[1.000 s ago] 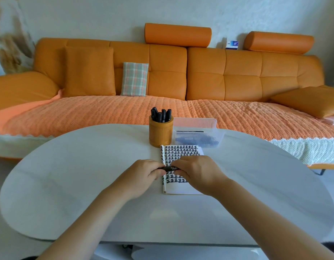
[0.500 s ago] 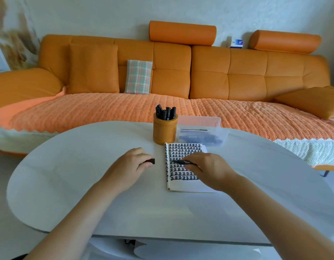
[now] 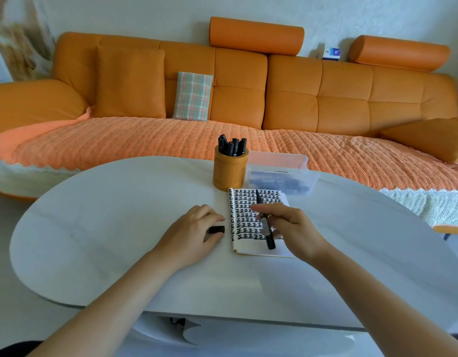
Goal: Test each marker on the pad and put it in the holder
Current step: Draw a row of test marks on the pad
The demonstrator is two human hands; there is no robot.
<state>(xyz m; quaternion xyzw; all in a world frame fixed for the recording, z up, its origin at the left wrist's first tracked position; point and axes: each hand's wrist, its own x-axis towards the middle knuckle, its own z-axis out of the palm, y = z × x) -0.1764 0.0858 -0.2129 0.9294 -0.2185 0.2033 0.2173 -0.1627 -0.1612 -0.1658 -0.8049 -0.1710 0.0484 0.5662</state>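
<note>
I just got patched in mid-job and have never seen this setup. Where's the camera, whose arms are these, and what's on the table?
No machine here: these are a person's two bare arms, seen from one camera worn on their head, looking forward and down. The left hand pinches a black cap. The right hand holds a marker above the pad, which is mostly covered in black test marks. Behind the pad, on the white table, stand a wooden holder with markers in it and a clear plastic box.
</note>
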